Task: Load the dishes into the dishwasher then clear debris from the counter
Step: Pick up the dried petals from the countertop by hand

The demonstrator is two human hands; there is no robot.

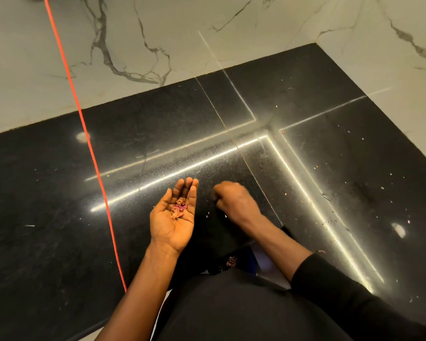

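- Head view, looking down on a black stone counter [59, 193] that meets a veined marble wall [158, 33] along its far and right edges.
- Left hand [174, 217]: palm up above the counter's near edge, fingers straight and together, lightly cupped. It carries a small heap of reddish flakes [178, 207] in the hollow of the palm without closing on them.
- Right hand [234, 200]: knuckles up, just beside the left, fingers curled down toward the stone. The fingertips are hidden under the hand, so whether they pinch anything cannot be told.
- Remaining debris: pale crumbs [330, 221] lie scattered toward the counter's right edge, along the bright reflected strip. A further reddish scrap [231, 261] shows between the forearms; what it rests on is unclear.
- Handling, as judged: the flakes look dry, thin and almost weightless, brittle under pressure and apt to slide off a tilted palm. Larger scraps suit a fingertip pinch at their edge. Fine crumbs are better swept with the side of the hand toward the near edge and into the cupped palm.
- Orange cord [94, 156]: crosses the counter's left part from far edge to near edge.
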